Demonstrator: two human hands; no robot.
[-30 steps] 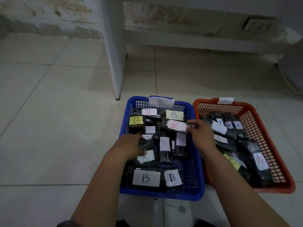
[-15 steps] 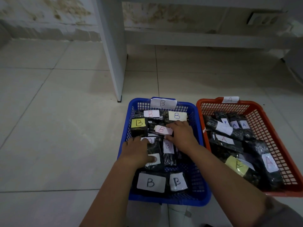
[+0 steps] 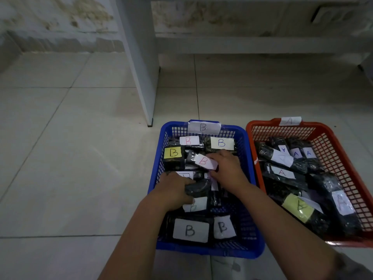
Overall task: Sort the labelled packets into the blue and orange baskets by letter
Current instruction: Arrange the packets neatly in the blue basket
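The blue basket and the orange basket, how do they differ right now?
The blue basket carries a B tag and holds packets labelled B; the orange basket carries an A tag and holds packets labelled A. Both hands reach into the blue one, none into the orange. Both are plastic mesh, side by side on the tiled floor.

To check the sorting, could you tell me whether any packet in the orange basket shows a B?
No, every label readable in the orange basket shows A.
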